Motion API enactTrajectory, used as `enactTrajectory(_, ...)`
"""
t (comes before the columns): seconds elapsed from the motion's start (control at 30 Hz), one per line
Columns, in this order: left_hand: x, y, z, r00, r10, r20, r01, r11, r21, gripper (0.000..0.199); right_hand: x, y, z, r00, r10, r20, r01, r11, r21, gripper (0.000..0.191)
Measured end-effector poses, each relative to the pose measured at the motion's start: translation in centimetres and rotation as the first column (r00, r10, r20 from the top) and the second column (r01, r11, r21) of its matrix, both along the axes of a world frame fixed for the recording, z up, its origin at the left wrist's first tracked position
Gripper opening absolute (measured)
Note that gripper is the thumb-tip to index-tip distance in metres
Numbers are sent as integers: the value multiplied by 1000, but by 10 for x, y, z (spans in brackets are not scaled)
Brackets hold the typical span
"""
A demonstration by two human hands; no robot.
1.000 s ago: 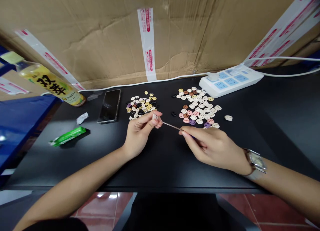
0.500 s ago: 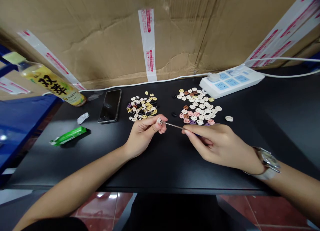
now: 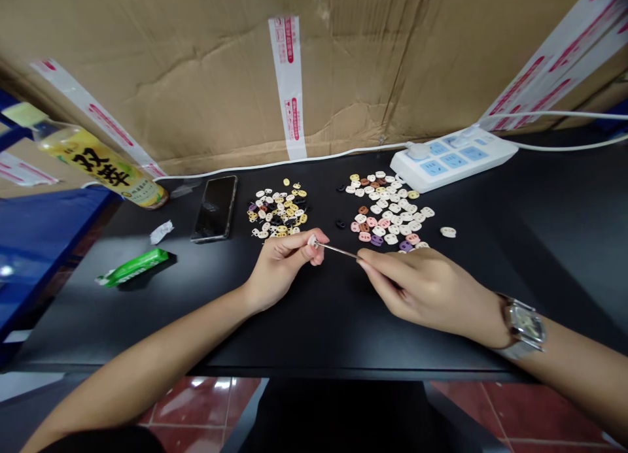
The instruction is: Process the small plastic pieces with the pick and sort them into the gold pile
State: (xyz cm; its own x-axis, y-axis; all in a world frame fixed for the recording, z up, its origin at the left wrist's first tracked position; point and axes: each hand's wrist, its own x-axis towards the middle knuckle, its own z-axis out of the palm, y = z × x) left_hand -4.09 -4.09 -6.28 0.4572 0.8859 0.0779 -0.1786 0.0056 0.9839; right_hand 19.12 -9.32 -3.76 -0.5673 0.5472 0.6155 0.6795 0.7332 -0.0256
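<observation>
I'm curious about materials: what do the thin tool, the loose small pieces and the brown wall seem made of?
Thin tool: probably polished metal, given its silvery glint.
Small pieces: perhaps smooth plastic, from their even colors and rounded edges; painted wood is possible.
Brown wall: cardboard, matte, judging by its creases.

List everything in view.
piece: one, white, in left hand
tool: one, silvery, in right hand
left pile: many, mixed, beside phone
right pile: many, mostly white, right
loose pieces: few, mixed, around piles
phone: one, black, left
power strip: one, white, back right
bottle: one, yellow, far left
packet: one, green, left
scrap: one, white, behind packet
cables: several, white, back
table: one, black, centre
cardboard: count unclear, brown, back
tape: several, white, on cardboard
panel: one, blue, left edge
floor: one, red, below
watch: one, silvery, right wrist
hands: two, bare, centre
</observation>
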Motion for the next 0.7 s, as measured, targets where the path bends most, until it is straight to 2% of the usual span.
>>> enactTrajectory(0.1, 0, 0, -2, 1000, 24, -4, -24, 1000, -6, 17, -7, -6, 0, 998, -45, -44, 44, 998, -34, 21)
enactTrajectory(0.17, 0, 1, -3, 999, 42, -21, -42, 999, -1, 16, -12, -9, 1, 984, -83, -156, 48, 976, -214, 20)
enactTrajectory(0.23, 0, 1, -4, 998, 47, -36, -47, 999, 4, 15, -14, -9, 3, 950, -146, -277, -1, 882, -471, 23)
enactTrajectory(0.3, 0, 1, -4, 998, 45, -38, -45, 999, 3, 13, -15, -7, 3, 925, -192, -328, -54, 788, -614, 28)
enactTrajectory(0.33, 0, 1, -4, 998, 43, -37, -43, 999, 1, 12, -14, -6, 1, 924, -192, -330, -52, 794, -606, 28)
enactTrajectory(0.37, 1, 1, -4, 998, 43, -35, -43, 999, -1, 12, -13, -5, -1, 934, -168, -316, -33, 839, -544, 27)
enactTrajectory(0.43, 1, 1, -4, 998, 45, -32, -45, 999, -6, 13, -10, -4, -6, 973, -78, -218, 6, 949, -315, 23)
enactTrajectory(0.47, 1, 1, -3, 999, 44, -30, -44, 999, -8, 13, -9, -4, -7, 987, -45, -155, 13, 980, -198, 23)
enactTrajectory(0.5, 1, 1, -3, 999, 43, -25, -43, 999, -8, 13, -7, -3, -7, 993, -27, -113, 13, 992, -123, 23)
enactTrajectory(0.53, 1, 1, -2, 999, 40, -20, -40, 999, -4, 14, -6, -2, -6, 994, -23, -110, 10, 994, -111, 23)
enactTrajectory(0.6, 0, 1, -1, 999, 34, -3, -34, 999, 18, 14, -4, 0, 1, 979, -37, -199, -16, 966, -258, 20)
enactTrajectory(0.67, 0, 0, 1, 999, 32, 16, -32, 998, 44, 14, -3, 2, 8, 956, -64, -287, -76, 889, -451, 18)
enactTrajectory(0.7, 0, 0, 2, 999, 33, 24, -34, 998, 51, 14, -3, 3, 11, 952, -68, -300, -95, 861, -499, 18)
